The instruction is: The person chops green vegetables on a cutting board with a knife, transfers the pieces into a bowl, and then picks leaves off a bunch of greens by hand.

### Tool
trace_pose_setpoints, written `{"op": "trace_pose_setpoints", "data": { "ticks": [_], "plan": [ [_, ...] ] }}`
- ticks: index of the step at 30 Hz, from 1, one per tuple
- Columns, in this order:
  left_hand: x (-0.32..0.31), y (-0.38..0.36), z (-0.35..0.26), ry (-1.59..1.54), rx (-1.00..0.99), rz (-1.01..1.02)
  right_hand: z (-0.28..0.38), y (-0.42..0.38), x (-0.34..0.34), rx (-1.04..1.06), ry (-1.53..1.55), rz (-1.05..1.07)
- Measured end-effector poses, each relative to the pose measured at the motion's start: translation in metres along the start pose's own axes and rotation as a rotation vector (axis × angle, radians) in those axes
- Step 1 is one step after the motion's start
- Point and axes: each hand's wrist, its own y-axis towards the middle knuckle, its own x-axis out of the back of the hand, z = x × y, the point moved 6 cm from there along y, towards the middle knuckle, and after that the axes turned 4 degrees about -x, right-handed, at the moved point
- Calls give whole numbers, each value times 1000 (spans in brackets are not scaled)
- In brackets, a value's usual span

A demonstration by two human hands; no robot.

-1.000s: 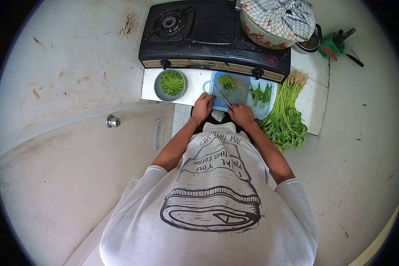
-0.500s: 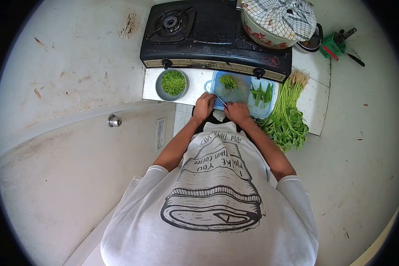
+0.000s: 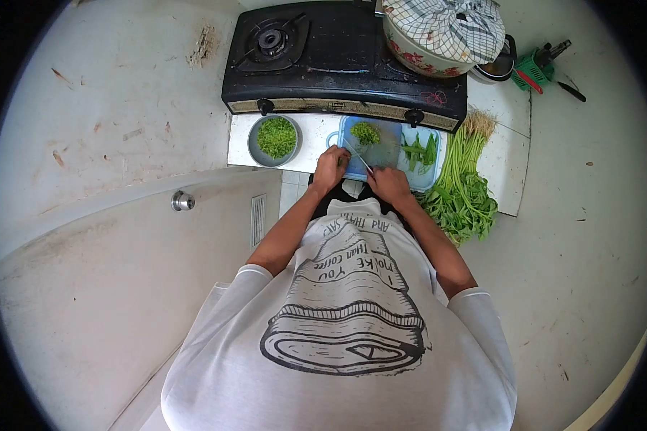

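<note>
My right hand [image 3: 389, 185] is closed around the handle of a knife [image 3: 359, 156], whose blade slants up and left over the near part of a blue cutting board [image 3: 384, 156]. At the board's near left edge, my left hand [image 3: 330, 169] is closed with its fingertips close to the blade tip; what it pinches is mostly hidden. A small heap of chopped greens [image 3: 365, 132] lies on the board's far side. Some loose green leaves [image 3: 420, 152] rest in a pale blue tray [image 3: 430, 179] at the right, partly under the board.
A grey bowl [image 3: 297, 144] of chopped greens stands left of the board. On the right lies a large bunch of leafy stems [image 3: 467, 172]. Behind is a black gas stove [image 3: 338, 79] with a cloth-covered pot [image 3: 424, 57]. A green basket [image 3: 535, 70] holds utensils at far right.
The view has shifted slightly. The knife blade shows more clearly now, and my right hand sits a little farther from my left hand.
</note>
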Motion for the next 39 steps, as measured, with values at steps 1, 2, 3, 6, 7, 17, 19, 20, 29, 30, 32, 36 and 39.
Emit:
{"op": "trace_pose_setpoints", "data": {
  "ticks": [1,2,3,6,7,17,19,20,29,30,32,36,39],
  "plan": [
    [-1,0,1,12,-11,5,1,-1,0,10,-1,-3],
    [-2,0,2,24,-21,8,3,-2,0,22,-3,-6],
    [-1,0,1,21,-17,3,4,-3,0,35,-4,-9],
    [0,-3,-1,11,-2,-10,3,-5,-1,46,12,-43],
    [0,-3,-2,5,5,-13,4,-4,-2,51,6,-38],
    [2,-3,-7,24,41,-1,6,9,-10,33,-40,-20],
    [3,-3,-7,-8,33,-13,1,4,-9,29,-41,-9],
    [3,-4,-7,-24,30,-19,-1,0,-9,31,-43,-1],
    [2,-3,-6,-10,21,-48,4,1,-3,32,-21,-10],
    [2,-3,-5,-9,14,-45,5,1,-5,45,-28,-12],
    [1,-4,-3,-8,4,-40,5,0,-8,55,-34,4],
    [2,-3,-4,-9,11,-36,9,6,-10,63,-25,-8],
    [1,-4,-5,5,38,-29,11,12,-13,78,-22,-6]
  ]
}}
